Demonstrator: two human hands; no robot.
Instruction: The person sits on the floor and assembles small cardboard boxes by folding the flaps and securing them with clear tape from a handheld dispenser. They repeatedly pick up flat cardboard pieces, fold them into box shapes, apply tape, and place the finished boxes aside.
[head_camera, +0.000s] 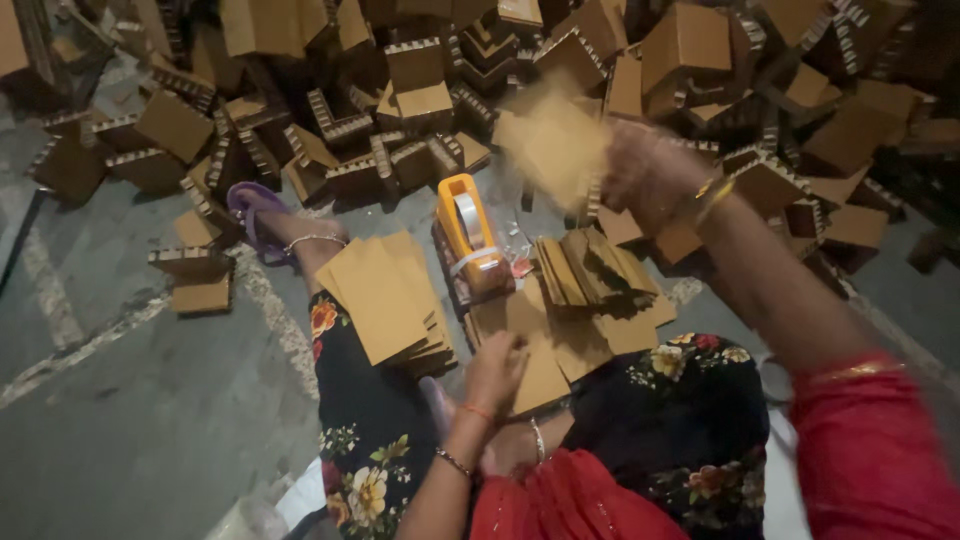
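The person sits on the grey floor (130, 420) with legs stretched forward, in black trousers with a flower pattern and a red top.

The right hand (645, 170) is lifted high and stretched forward, and it holds a brown cardboard piece (555, 140) at its near edge. Both the hand and the piece are blurred, so I cannot tell how exactly the fingers close around it — only that the piece is in the hand, above the floor and in front of the big heap. Gold bangles sit on this wrist.

The left hand (495, 370) is low, between the knees. It rests with bent fingers on the flat cardboard sheets (545, 375) that lie on the floor in front of the person; whether it pinches one sheet or only presses on it, I cannot tell.

Just beyond these sheets there is a fanned bundle of folded cardboard pieces (590, 270). To its left stands an orange tape dispenser (468, 235) with a roll of clear tape. Another stack of flat brown sheets (385, 295) lies on the left leg, near the ankle with a thin anklet. The left foot wears a purple sandal (250, 205).

Behind all this, a large heap of assembled cardboard boxes (420, 95) — brown, with striped edges — fills the upper part of the view from left to right.
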